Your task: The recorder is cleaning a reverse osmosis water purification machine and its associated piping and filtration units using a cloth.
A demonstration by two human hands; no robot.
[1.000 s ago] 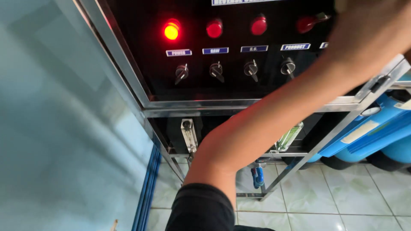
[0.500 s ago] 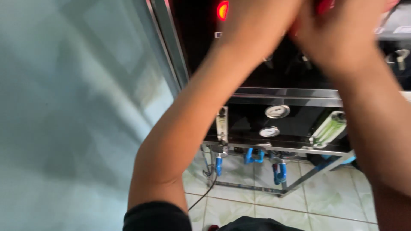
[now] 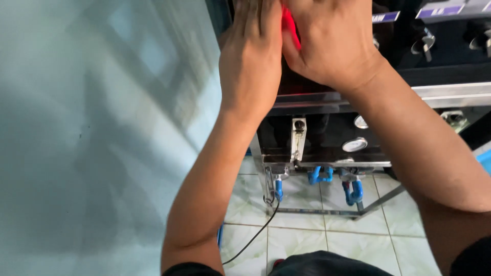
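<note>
Up close, both hands press flat against a black control panel [image 3: 450,51]. Left hand [image 3: 250,61] and right hand [image 3: 332,41] lie side by side, fingers released and extended, covering a glowing red lamp [image 3: 289,25] between them. Small blue rectangular labels [image 3: 441,10] sit far right above metal switches [image 3: 423,43]. Round gauges [image 3: 354,145] hang below.

Both bare forearms reach up and forward. Left hand [image 3: 250,56] lies flat, fingers together. Right hand [image 3: 332,43] is cupped beside it, touching.
</note>
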